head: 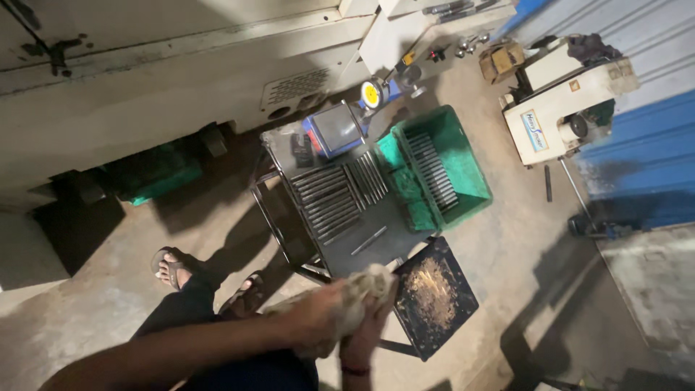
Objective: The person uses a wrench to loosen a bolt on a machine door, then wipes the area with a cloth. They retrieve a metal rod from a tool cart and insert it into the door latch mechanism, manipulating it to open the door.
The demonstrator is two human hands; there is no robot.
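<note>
**me:** Since both hands are busy, quick rundown going left to right. My left hand (318,322) and right hand (365,333) are pressed together, both clamped round a wad of pale rag (362,289) that's bunched between them. Looks like I'm wiping my palms, which is why it's scrunched rather than spread out.

**other:** what's off to the side of your hands?

**me:** Left and below, my sandalled feet (206,279) on the concrete. Straight ahead, just beyond the rag, a dark metal table (289,145) with steel rods (329,199) laid side by side in rows, probably so they don't roll, plus one loose rod (369,240) lying nearer to me. A small blue scale (333,129) sits at the far end.

**other:** and the green thing?

**me:** Green plastic crate (463,163), ahead and to the right, touching the table, more rods lined up inside. Just right of my hands there's a black tray (456,308) with rusty chips on it.
</note>
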